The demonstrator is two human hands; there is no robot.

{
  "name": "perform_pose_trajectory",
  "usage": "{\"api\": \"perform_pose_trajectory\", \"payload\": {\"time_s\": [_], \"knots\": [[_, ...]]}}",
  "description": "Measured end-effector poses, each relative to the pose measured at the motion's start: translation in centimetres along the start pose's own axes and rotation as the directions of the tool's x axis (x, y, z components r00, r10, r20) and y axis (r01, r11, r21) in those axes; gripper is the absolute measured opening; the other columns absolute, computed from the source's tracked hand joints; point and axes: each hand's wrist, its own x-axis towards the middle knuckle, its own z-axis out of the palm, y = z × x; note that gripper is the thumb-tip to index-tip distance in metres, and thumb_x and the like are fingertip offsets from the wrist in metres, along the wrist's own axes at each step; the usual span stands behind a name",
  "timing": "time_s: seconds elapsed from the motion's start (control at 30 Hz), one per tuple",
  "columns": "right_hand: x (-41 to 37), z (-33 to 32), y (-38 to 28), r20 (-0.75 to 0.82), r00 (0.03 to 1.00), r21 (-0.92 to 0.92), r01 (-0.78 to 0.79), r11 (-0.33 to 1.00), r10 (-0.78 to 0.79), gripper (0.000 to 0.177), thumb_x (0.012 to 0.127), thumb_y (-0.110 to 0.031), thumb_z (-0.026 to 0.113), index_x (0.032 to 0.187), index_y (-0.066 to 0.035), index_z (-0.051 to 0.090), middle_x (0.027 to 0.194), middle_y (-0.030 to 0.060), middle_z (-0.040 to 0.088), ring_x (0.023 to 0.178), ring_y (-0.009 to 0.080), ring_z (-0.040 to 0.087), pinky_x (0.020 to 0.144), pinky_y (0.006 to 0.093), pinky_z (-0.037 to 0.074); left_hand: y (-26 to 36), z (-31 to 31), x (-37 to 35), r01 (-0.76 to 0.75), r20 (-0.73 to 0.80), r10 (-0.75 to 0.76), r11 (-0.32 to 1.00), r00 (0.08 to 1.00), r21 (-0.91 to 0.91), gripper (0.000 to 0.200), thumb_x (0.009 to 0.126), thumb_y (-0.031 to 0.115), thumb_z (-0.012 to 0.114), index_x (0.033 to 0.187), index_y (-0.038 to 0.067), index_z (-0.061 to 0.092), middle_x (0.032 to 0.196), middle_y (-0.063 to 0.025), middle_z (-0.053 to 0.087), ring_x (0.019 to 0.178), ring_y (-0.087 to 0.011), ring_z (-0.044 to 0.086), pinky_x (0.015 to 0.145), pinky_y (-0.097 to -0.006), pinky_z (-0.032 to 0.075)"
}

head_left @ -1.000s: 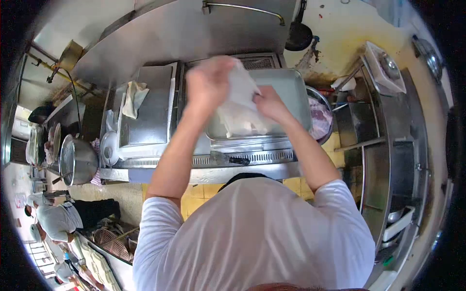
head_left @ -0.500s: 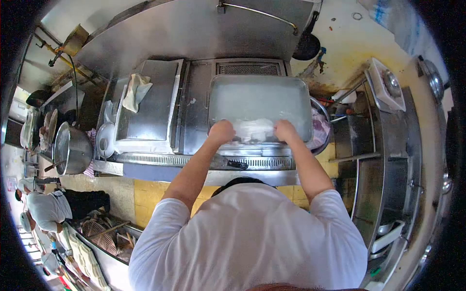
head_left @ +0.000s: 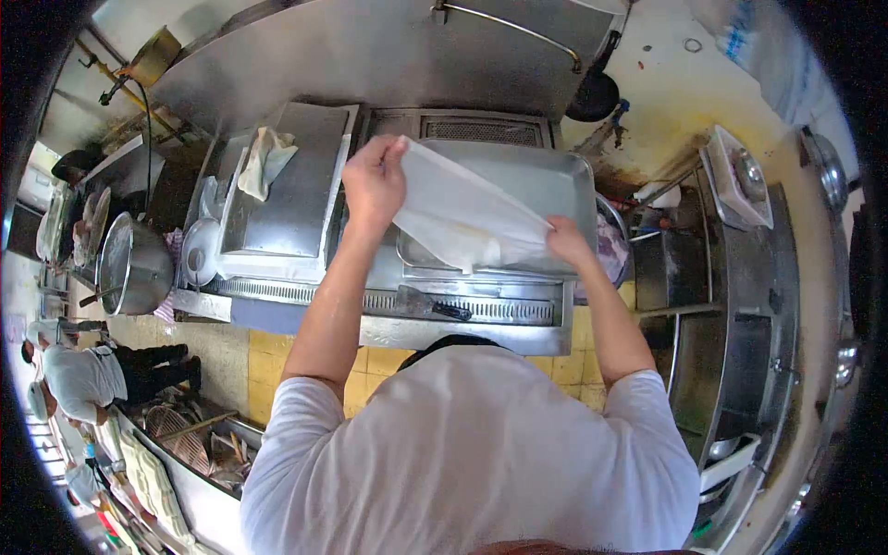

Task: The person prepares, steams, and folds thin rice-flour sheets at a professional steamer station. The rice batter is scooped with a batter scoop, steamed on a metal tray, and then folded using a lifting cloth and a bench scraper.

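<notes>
A thin white cloth (head_left: 467, 199) is stretched on a slant between my two hands, over a large rectangular metal tray (head_left: 564, 171). My left hand (head_left: 375, 180) is raised at the tray's left side, fingers closed on the cloth's upper corner. Lower down, near the right side of the tray, my right hand (head_left: 569, 242) pinches the other end. Between them the lower part of the cloth sags to a bunched point near the tray's front rim. Much of the tray's pale interior is hidden behind the cloth.
Left of the tray, a crumpled cloth (head_left: 268, 162) lies on a steel cover (head_left: 310, 185). A black-handled scraper (head_left: 435, 303) rests along the front ledge. Raw meat (head_left: 610, 245) fills a bowl on the right. A deep pot (head_left: 139, 268) and a person (head_left: 88, 375) are at left.
My left hand has risen up and left, drawing the cloth from a bunch low over the tray into a slanted sheet. My right hand has shifted slightly right and up.
</notes>
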Motion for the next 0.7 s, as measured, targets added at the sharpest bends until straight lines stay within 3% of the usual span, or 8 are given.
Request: {"api": "perform_pose_trajectory", "payload": {"time_s": [0.1,0.17,0.3,0.37,0.5,0.6,0.67,0.7], "knots": [[0.5,-0.5,-2.6,0.003,1.000,-0.126,-0.017,0.992,0.018,0.022,0.085,-0.008,0.056,0.100,0.001,0.070,0.090,0.0213,0.072,0.087,0.0293,0.070,0.080,0.0397,0.053,-1.1,2.1,-2.9,-0.021,0.113,0.006,0.991,0.994,0.133,0.011,0.091,0.008,0.064,0.096,0.009,0.074,0.094,-0.0152,0.073,0.085,-0.0336,0.072,0.077,-0.0387,0.057],[0.4,0.7,-9.4,-0.258,0.935,0.288,0.316,0.904,-0.245,0.019,0.084,-0.007,0.057,0.096,0.001,0.070,0.087,0.0206,0.071,0.082,0.0292,0.070,0.076,0.0399,0.054,0.1,4.4,-5.0,-0.321,0.231,0.298,0.944,0.926,0.071,0.008,0.088,0.009,0.070,0.094,0.005,0.074,0.091,-0.0161,0.073,0.080,-0.0330,0.072,0.070,-0.0373,0.057],[-0.9,0.8,-15.7,0.007,0.970,0.362,0.222,0.905,-0.241,0.020,0.084,-0.007,0.057,0.097,0.001,0.069,0.092,0.0225,0.071,0.087,0.0324,0.070,0.080,0.0405,0.054,2.5,4.3,-4.8,-0.384,0.221,0.379,0.923,0.899,-0.020,0.012,0.087,0.007,0.065,0.093,0.008,0.075,0.093,-0.0141,0.073,0.081,-0.0352,0.071,0.070,-0.0397,0.058],[-0.1,2.2,-10.2,0.041,0.985,0.046,0.168,0.985,-0.170,0.021,0.080,-0.005,0.062,0.099,0.002,0.069,0.090,0.0186,0.071,0.085,0.0259,0.069,0.078,0.0378,0.054,1.3,1.3,-2.9,-0.323,0.162,0.316,0.946,0.935,0.021,0.011,0.087,0.007,0.066,0.092,0.008,0.075,0.092,-0.0138,0.073,0.081,-0.0350,0.071,0.070,-0.0401,0.058],[1.2,2.0,-1.4,0.068,0.987,-0.232,0.160,0.959,-0.148,0.019,0.079,-0.004,0.061,0.094,0.003,0.068,0.088,0.0174,0.071,0.084,0.0256,0.069,0.077,0.0371,0.054,-0.8,-0.9,-2.8,-0.095,0.032,0.092,0.988,0.995,0.122,0.008,0.086,0.008,0.068,0.091,0.008,0.075,0.089,-0.0145,0.073,0.080,-0.0346,0.071,0.070,-0.0403,0.058],[-0.2,0.6,-9.3,-0.016,0.992,-0.047,0.124,0.991,-0.125,0.016,0.080,-0.005,0.059,0.091,0.003,0.068,0.088,0.0177,0.070,0.085,0.0244,0.069,0.077,0.0374,0.054,0.5,1.6,-5.2,-0.263,0.186,0.240,0.959,0.953,0.106,0.012,0.089,0.001,0.063,0.094,0.002,0.074,0.091,-0.0168,0.073,0.082,-0.0303,0.073,0.075,-0.0348,0.057],[-0.1,1.1,-15.8,-0.196,0.890,0.431,0.455,0.779,-0.411,0.020,0.084,-0.010,0.058,0.095,0.003,0.070,0.098,0.0280,0.069,0.095,0.0365,0.070,0.086,0.0394,0.055,1.8,3.5,-6.0,-0.303,0.230,0.285,0.952,0.930,0.045,0.012,0.089,0.001,0.063,0.094,0.003,0.074,0.090,-0.0161,0.073,0.082,-0.0287,0.073,0.075,-0.0341,0.057],[-0.3,1.2,-16.4,-0.195,0.889,0.432,0.457,0.778,-0.414,0.020,0.084,-0.010,0.058,0.095,0.003,0.070,0.098,0.0280,0.069,0.095,0.0365,0.070,0.086,0.0394,0.055,2.5,3.7,-6.0,-0.350,0.272,0.343,0.936,0.899,-0.022,0.013,0.089,0.001,0.063,0.094,0.003,0.074,0.090,-0.0155,0.074,0.081,-0.0270,0.073,0.075,-0.0334,0.057]]}}
